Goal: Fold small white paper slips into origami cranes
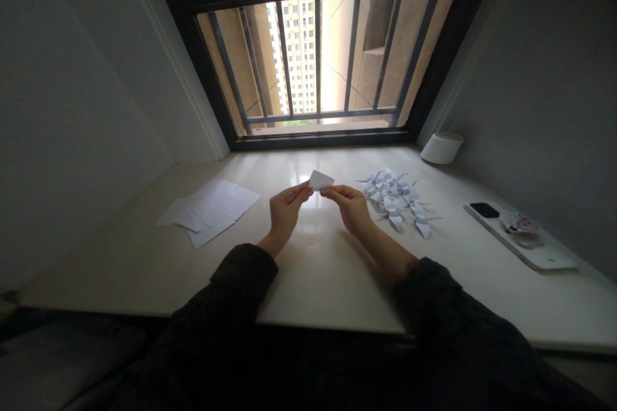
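A small piece of white paper (322, 180), which looks folded, is held up above the middle of the white counter (308, 282). My left hand (288, 205) pinches its lower left corner between thumb and fingers. On the other side, my right hand (351, 204) pinches the lower right edge the same way. Just beyond my right hand lies a heap of small folded paper shapes (393, 192) with thin pointed ends. Several flat white paper sheets (219, 205) overlap to the left of my left hand.
A phone (525, 237) with a round grip on its back lies at the right. Near the window's right corner stands a white rounded object (442, 148). The barred window (318, 135) closes off the back, with walls on both sides.
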`<action>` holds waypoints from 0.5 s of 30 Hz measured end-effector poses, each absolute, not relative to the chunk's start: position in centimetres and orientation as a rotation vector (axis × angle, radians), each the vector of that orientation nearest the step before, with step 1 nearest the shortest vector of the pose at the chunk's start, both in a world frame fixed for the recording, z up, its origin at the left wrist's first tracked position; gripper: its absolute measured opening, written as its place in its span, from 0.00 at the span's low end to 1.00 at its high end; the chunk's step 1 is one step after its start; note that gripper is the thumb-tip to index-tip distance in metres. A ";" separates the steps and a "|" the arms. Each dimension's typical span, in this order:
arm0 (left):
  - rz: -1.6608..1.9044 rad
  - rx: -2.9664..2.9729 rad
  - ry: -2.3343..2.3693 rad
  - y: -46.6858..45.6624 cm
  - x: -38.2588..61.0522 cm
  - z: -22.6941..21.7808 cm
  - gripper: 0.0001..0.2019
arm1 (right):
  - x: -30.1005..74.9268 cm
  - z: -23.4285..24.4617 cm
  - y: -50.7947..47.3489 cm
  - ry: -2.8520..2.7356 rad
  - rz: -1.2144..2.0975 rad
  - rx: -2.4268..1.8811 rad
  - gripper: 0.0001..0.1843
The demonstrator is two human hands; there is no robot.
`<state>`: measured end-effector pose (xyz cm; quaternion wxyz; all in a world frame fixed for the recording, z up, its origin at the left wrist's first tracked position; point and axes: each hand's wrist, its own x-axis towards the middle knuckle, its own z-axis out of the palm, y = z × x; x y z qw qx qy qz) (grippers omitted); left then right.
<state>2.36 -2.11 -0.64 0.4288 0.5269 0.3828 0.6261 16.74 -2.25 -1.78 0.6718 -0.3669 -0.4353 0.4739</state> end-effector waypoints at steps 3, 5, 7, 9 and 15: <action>1.557 1.326 0.943 -2.2 2.4 -0.5 0.16 | 16.7 -1.7 -2.2 -0.977 1.068 -0.824 0.08; 1.553 1.324 0.928 -2.3 2.4 -0.5 0.16 | 16.8 -1.6 -2.4 -0.977 1.059 -0.839 0.09; 1.547 1.314 0.907 -2.3 2.4 -0.4 0.16 | 16.8 -1.3 -2.5 -0.977 1.054 -0.849 0.09; 1.532 1.314 0.895 -2.3 2.3 -0.3 0.17 | 16.9 -1.1 -2.7 -0.976 1.048 -0.852 0.08; 1.492 1.473 0.889 -2.4 2.2 -0.3 0.20 | 16.9 -0.9 -3.0 -0.987 1.055 -0.856 0.10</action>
